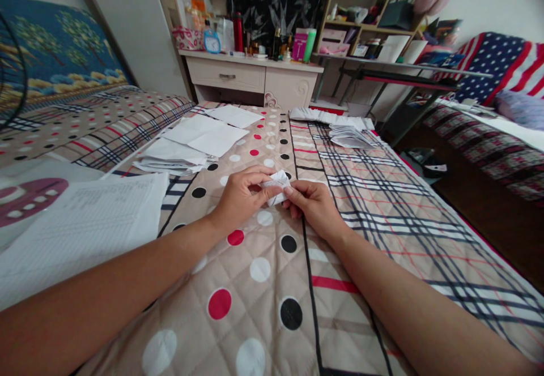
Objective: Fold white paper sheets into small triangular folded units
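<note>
Between my two hands, over the middle of the quilted bedspread [238, 268], is a small folded piece of white paper [277, 180]. My left hand [244, 192] pinches its left side, thumb in front and fingers behind. At its right edge my right hand [312, 203] grips it between thumb and fingertips. Parts of the paper are covered by the fingers. Beyond my left hand lies a loose stack of white paper sheets [191, 138]. Ahead and to the right is a bundle of folded papers [351, 136], beside a long row of folded white paper [327, 116].
Written sheets [106, 212] lie at the left with a plastic bag [42, 189] behind them. A dresser [229, 75] crowded with bottles stands past the bed's far end. To the right are a folding table [408, 70] and another bed [488, 144].
</note>
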`<state>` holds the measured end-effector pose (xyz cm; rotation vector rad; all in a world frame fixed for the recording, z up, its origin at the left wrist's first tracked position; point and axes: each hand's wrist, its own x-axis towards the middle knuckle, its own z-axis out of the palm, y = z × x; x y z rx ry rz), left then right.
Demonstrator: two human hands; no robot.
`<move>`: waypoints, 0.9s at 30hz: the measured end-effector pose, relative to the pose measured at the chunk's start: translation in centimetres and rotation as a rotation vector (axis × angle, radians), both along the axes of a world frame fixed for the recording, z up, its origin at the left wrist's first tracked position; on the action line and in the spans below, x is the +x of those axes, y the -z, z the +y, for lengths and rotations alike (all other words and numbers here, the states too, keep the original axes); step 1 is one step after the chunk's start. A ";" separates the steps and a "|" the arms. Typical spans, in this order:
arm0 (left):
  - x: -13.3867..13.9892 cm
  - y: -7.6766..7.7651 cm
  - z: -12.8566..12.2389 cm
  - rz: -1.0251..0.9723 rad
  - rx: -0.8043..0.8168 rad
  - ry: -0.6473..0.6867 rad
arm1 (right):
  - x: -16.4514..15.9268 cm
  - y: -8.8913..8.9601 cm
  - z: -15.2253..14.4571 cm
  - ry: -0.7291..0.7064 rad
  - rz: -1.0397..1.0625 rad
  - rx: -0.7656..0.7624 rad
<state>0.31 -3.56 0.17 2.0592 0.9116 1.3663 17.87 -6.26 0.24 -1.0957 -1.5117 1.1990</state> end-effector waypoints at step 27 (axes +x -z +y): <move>0.0 -0.3 -0.2 0.006 -0.121 -0.039 | -0.4 -0.2 -0.7 0.110 -0.343 0.232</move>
